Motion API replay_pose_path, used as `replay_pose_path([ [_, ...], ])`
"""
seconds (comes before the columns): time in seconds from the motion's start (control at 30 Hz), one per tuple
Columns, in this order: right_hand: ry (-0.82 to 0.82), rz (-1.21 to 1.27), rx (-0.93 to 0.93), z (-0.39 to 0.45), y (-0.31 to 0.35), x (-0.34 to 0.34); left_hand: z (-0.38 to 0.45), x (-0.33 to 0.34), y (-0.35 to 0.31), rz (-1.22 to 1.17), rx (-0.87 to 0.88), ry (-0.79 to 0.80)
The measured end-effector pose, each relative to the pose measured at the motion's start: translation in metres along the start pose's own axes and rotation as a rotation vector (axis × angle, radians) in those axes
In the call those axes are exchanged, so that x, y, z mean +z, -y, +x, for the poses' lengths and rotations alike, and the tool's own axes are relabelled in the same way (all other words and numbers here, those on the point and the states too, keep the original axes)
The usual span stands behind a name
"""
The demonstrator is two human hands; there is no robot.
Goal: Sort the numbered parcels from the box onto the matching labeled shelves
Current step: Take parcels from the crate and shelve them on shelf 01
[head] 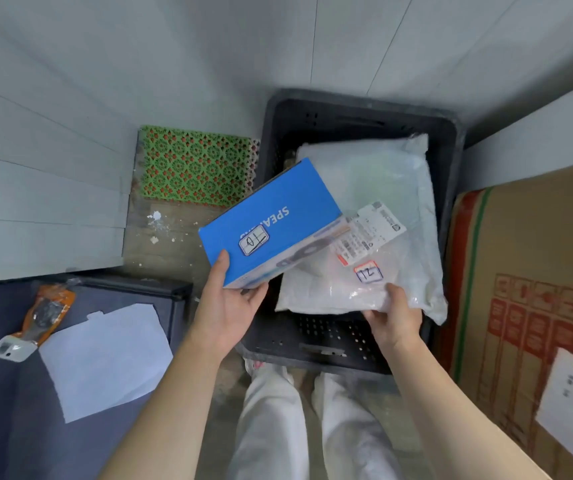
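Left hand gripping glossy blue cardboard box, right hand pinching crinkly white plastic mailer bag, both over black perforated plastic crate.

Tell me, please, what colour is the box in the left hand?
Bright blue box, seen in the head view.

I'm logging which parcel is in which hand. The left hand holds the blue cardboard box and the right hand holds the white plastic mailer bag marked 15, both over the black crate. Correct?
One detail is wrong: the head view shows the white plastic mailer bag marked 12, not 15. The rest stands: left hand holds the blue cardboard box, right hand the bag, over the black plastic crate.
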State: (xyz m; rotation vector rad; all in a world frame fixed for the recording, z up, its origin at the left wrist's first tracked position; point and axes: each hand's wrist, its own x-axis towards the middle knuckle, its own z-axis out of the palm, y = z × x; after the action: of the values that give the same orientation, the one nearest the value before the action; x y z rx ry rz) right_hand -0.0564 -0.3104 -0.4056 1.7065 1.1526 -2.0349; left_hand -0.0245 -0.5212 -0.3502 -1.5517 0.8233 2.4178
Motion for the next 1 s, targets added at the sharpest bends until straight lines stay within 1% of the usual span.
replay_pose_path([
  [0.07, 0.018, -0.069, -0.030, -0.013, 0.014, -0.007, -0.016, 0.003, -0.002, -0.025, 0.023, -0.013],
  [0.13, 0.073, -0.121, -0.051, -0.025, 0.026, -0.014, -0.032, 0.005, -0.003, -0.049, 0.053, -0.017],
  [0.27, 0.176, -0.160, -0.063, -0.052, 0.045, -0.027, -0.068, 0.004, -0.010, -0.074, 0.107, -0.018],
  [0.43, 0.315, -0.233, -0.125, -0.097, 0.062, -0.035, -0.121, 0.003, -0.022, -0.085, 0.190, -0.013],
  [0.53, 0.367, -0.273, -0.163, -0.127, 0.073, -0.035, -0.158, 0.001, -0.030, -0.075, 0.226, 0.016],
  [0.67, 0.462, -0.312, -0.244, -0.172, 0.083, -0.036, -0.214, -0.003, -0.041, -0.138, 0.277, 0.040],
  [0.73, 0.495, -0.343, -0.315, -0.200, 0.088, -0.039, -0.246, -0.008, -0.048, -0.139, 0.298, 0.041],
  [0.83, 0.556, -0.314, -0.328, -0.241, 0.093, -0.051, -0.301, -0.027, -0.058, -0.082, 0.342, 0.047],
  [0.93, 0.609, -0.269, -0.397, -0.295, 0.104, -0.065, -0.371, -0.044, -0.073, -0.060, 0.404, 0.086],
  [1.0, 0.633, -0.171, -0.382, -0.329, 0.106, -0.076, -0.415, -0.056, -0.080, -0.069, 0.439, 0.110],
])
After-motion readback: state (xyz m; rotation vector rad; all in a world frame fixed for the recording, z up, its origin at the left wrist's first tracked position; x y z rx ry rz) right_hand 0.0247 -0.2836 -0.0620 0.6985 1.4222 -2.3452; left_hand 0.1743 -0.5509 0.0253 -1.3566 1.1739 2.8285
